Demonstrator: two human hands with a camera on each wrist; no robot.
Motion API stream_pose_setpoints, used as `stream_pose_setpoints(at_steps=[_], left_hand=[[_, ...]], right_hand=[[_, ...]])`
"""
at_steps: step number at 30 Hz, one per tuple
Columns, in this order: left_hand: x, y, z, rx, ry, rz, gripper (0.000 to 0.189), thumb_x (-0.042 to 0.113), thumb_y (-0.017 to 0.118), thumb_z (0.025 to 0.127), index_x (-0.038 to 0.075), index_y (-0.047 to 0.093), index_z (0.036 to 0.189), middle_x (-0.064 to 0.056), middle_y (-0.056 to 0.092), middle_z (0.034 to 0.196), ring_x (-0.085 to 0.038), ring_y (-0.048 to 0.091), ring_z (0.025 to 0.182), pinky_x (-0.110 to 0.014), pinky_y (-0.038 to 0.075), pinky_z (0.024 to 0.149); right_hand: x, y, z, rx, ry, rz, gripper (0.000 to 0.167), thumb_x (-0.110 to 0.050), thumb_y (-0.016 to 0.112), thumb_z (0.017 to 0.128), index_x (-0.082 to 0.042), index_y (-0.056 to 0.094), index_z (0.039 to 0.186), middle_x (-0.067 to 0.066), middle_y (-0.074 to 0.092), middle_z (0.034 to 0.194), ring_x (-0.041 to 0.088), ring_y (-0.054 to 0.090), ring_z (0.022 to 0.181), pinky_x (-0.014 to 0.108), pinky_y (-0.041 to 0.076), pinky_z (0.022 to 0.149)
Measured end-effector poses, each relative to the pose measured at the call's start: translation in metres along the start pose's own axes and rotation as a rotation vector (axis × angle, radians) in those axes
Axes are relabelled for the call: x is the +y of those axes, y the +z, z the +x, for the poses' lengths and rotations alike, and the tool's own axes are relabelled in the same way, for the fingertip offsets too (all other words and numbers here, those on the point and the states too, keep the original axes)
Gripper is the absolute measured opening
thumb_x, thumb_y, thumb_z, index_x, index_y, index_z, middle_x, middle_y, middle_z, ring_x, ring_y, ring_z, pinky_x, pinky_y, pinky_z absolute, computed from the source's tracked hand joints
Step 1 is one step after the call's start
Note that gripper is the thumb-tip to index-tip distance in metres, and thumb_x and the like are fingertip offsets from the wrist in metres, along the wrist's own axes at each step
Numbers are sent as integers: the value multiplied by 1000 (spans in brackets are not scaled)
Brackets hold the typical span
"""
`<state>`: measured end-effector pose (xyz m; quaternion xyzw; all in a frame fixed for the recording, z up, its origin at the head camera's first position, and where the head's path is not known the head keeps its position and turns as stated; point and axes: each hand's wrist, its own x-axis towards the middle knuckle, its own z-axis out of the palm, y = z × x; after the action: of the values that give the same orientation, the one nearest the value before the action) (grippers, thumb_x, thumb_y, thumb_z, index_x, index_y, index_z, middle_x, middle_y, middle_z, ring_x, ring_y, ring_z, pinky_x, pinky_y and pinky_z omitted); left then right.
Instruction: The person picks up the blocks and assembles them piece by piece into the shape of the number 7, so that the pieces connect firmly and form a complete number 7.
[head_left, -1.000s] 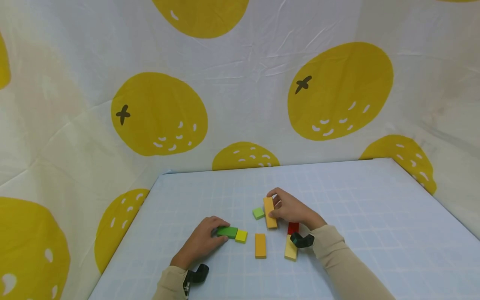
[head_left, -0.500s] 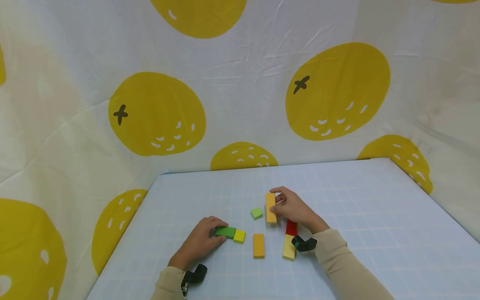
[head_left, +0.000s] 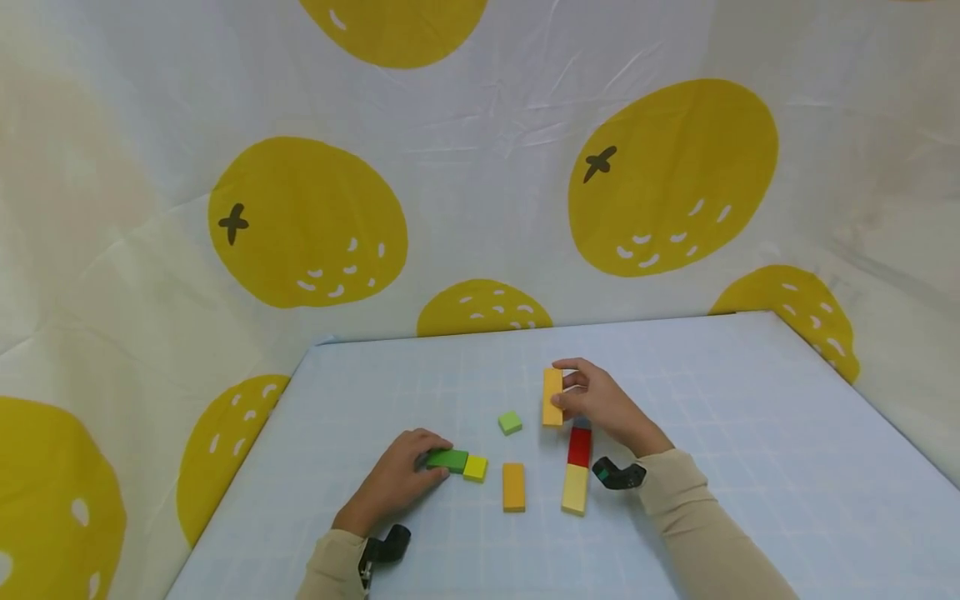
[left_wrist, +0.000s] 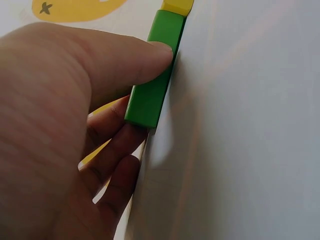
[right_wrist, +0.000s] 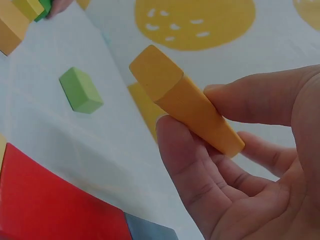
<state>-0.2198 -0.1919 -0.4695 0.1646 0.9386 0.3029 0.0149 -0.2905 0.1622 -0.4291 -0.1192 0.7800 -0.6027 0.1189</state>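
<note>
In the head view my right hand (head_left: 600,402) holds an orange block (head_left: 552,397) above the table, and the right wrist view shows that orange block (right_wrist: 187,102) pinched between thumb and fingers. My left hand (head_left: 397,479) grips a green block (head_left: 450,461) that lies on the table. Against the green block's right end sits a yellow block (head_left: 475,468). The left wrist view has the thumb on the top side of the green block (left_wrist: 155,95), with fingers at its far side and near end.
A light green block (head_left: 510,422) lies between the hands. Nearer the front is another orange block (head_left: 513,487). A cream block (head_left: 575,490), a red block (head_left: 579,447) and a blue-grey block (head_left: 582,423) form a row beneath the right wrist.
My right hand has lifted the orange block and carried it back and slightly right, away from the light green block. The red and blue-grey blocks show more now. My left hand stays put.
</note>
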Motion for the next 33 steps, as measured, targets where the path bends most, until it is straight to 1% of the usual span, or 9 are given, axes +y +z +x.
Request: stream_pose_setpoints(at_steps=[3,6,13,17,22,25,28,33], left_hand=[[1,-1,0,-5,-3,-3,32,29,76,90,26,69,121,12,60,117,-15,53,114,-47,45,99],[1,-1,1,-1,3,-3,31,29,76,91,25,69,121,12,60,117,-15,53,113,-46,45,99],[2,-2,-1,6,21,-6,31,28,76,90,25,69,121,13,60,117,-13,53,112,-45,45,98],[1,-2,-2,9,26,-14,31,28,76,90,25,69,121,13,60,117,-13,53,112,-45,45,98],[1,-2,-1,9,18,-21,30,29,75,91,25,69,120,13,60,116,-14,53,112,-46,45,98],[0,-2,-1,-1,3,-22,29,30,74,91,26,70,120,13,60,116,-15,52,112,-47,45,99],[0,-1,-1,-13,-10,-16,29,31,74,92,26,69,120,13,60,116,-16,52,113,-48,44,99],[2,-1,-1,-6,-15,-5,30,32,74,92,27,69,121,13,60,117,-16,52,114,-48,44,99]], right_hand=[[0,-4,0,-4,-10,-2,63,-16,71,93,-9,40,148,20,56,120,30,67,82,42,57,82],[-1,-7,-1,13,-23,0,63,-15,71,93,-7,41,148,21,56,119,30,67,80,43,57,82],[0,-10,-2,15,-31,24,64,-14,71,93,-6,40,149,23,56,121,30,66,81,48,55,85],[1,-11,-2,23,-24,17,65,-15,71,93,-7,39,149,22,54,125,29,66,81,44,56,84],[2,-14,-1,45,-21,49,67,-13,71,93,-7,38,150,24,53,129,29,65,81,40,57,80],[4,-16,-1,72,-10,62,67,-13,71,93,-8,37,151,24,53,130,29,64,85,39,57,79],[4,-18,-1,101,2,68,65,-11,69,94,-9,38,151,24,52,133,30,63,93,39,57,82],[3,-21,-3,127,6,75,59,-11,67,96,-8,41,149,24,50,137,32,59,104,40,57,86]])
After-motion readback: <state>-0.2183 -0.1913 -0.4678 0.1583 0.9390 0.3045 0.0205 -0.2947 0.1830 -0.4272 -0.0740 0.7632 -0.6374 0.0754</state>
